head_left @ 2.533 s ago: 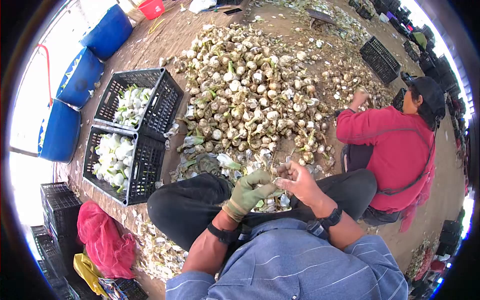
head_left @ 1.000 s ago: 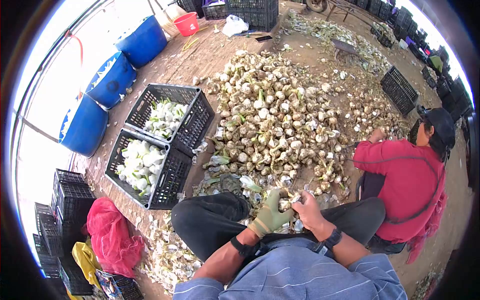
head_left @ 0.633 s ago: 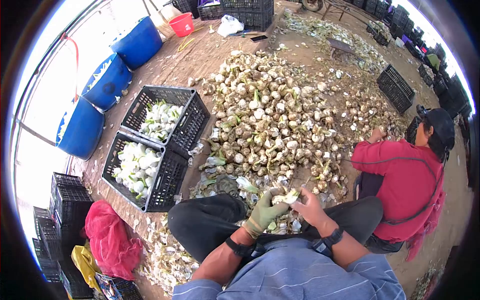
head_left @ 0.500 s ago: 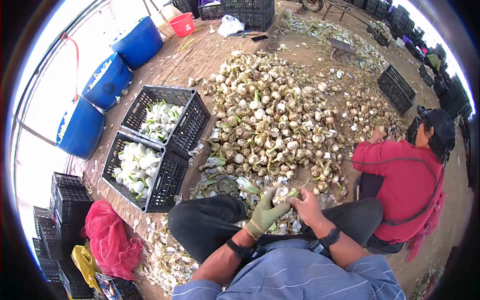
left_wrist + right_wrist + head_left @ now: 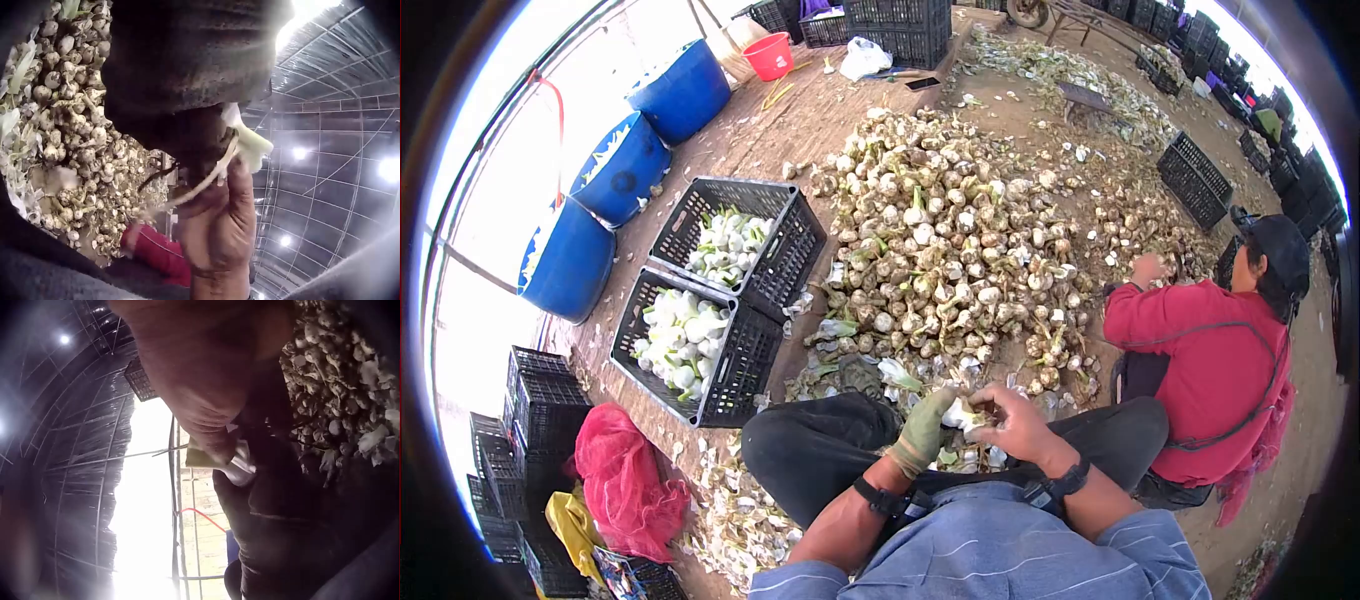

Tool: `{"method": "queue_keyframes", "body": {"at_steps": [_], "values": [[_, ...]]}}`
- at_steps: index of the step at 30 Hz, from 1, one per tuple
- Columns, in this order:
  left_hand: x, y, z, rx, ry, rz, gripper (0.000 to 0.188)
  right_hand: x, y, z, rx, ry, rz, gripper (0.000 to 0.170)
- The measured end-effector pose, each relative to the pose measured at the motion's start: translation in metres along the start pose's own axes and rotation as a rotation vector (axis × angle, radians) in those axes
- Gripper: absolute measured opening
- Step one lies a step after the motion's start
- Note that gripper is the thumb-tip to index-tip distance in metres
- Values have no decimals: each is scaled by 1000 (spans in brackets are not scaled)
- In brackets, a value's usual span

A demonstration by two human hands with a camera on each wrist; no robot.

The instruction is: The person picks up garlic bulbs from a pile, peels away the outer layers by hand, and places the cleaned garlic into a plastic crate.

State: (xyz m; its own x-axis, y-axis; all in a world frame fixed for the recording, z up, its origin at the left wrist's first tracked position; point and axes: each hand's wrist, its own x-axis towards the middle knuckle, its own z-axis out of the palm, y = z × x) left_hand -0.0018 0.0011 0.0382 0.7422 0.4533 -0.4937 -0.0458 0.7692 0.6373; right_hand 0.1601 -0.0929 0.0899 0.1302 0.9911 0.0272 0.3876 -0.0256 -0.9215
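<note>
In the head view, the gloved left hand [image 5: 924,432] grips a white garlic bulb [image 5: 962,414] above the lap. The bare right hand [image 5: 1018,428] pinches at the same bulb from the other side. A pale green stem [image 5: 253,149] sticks out past the right thumb in the left wrist view, with a thin peeled strip [image 5: 209,178] curving away beside it. In the right wrist view the right thumb presses on the stem [image 5: 203,457] close against the dark glove. A heap of unpeeled garlic [image 5: 940,240] lies in front of the knees.
Two black crates [image 5: 745,365] of cleaned garlic stand left of the heap. Beyond them are blue tubs [image 5: 580,262] and a red bucket [image 5: 771,58]. A person in a red top [image 5: 1200,370] sits at the right. Loose husks [image 5: 735,520] and a pink net bag [image 5: 622,480] lie at the lower left.
The bulb has gone from being hidden between the hands to showing white, with its stem toward the right hand. The right fingers have shifted on it, and the neighbour's hand has moved slightly.
</note>
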Motion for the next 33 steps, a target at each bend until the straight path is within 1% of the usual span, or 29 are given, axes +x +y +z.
{"method": "queue_keyframes", "body": {"at_steps": [3,5,6,7,8,9,10,11,12,13,15,16,17,19,20,21,22,23,24,25,26,27,28,29,30,31,32,33], "values": [[-4,4,2,322,43,105,47,-4,5,9,-36,21,32,24],[-3,1,9,331,82,277,42,-1,-1,7,-59,36,17,22],[-2,-1,4,269,76,193,41,-1,1,3,-75,-28,46,20],[-3,2,4,206,70,108,40,-1,0,-2,-96,-69,13,20],[-8,10,6,176,28,28,41,1,-1,-9,-118,-110,-18,20],[-8,15,2,165,-45,-4,41,2,-1,-14,-139,-151,-47,20],[-11,21,-1,152,-117,-42,40,2,2,-17,-122,-101,-53,20],[-12,25,-1,135,-189,-85,40,2,4,-20,-123,-44,-10,19],[-16,23,6,26,-165,-12,36,1,8,-22,-123,12,38,19],[-15,22,0,24,-190,-31,37,-2,12,-23,-123,66,90,18],[-14,21,-5,-34,-277,-35,53,-2,25,-24,-94,248,91,14],[-15,20,-6,-64,-305,-8,58,2,16,-27,63,353,246,12],[-11,10,-12,-115,-282,3,60,6,22,-26,359,522,299,8],[-6,9,-20,-130,-276,5,60,3,25,-38,-18,384,403,15],[-4,9,-25,-224,-301,-39,60,-2,26,-32,-122,199,304,22],[-3,5,-26,-145,-209,-13,59,-10,29,-24,-222,17,209,30],[-1,2,-22,-68,-121,10,59,-10,31,-23,-325,-91,176,42],[2,-1,-18,7,-33,40,59,-10,30,-23,-292,-28,179,41],[7,-7,-19,261,-54,223,50,-9,27,-21,-258,30,180,39],[13,-15,-25,518,-70,403,42,-4,12,-17,-220,87,180,38],[17,-19,-32,784,-85,581,35,2,-9,-11,-174,111,205,31],[21,-22,-38,1057,-98,759,29,4,-6,-8,-187,69,192,30],[12,-11,-23,891,-90,522,27,5,-2,-4,-199,28,175,28],[4,0,-9,715,-42,304,26,6,2,1,-211,-13,159,27],[2,8,-3,629,27,119,28,8,5,3,-225,0,77,21],[-1,14,2,533,95,-64,32,9,7,4,-276,-37,66,19],[5,1,-5,528,76,93,40,9,9,3,-328,-75,57,18],[4,0,-6,596,81,103,40,8,10,4,-382,-111,49,17]]}}
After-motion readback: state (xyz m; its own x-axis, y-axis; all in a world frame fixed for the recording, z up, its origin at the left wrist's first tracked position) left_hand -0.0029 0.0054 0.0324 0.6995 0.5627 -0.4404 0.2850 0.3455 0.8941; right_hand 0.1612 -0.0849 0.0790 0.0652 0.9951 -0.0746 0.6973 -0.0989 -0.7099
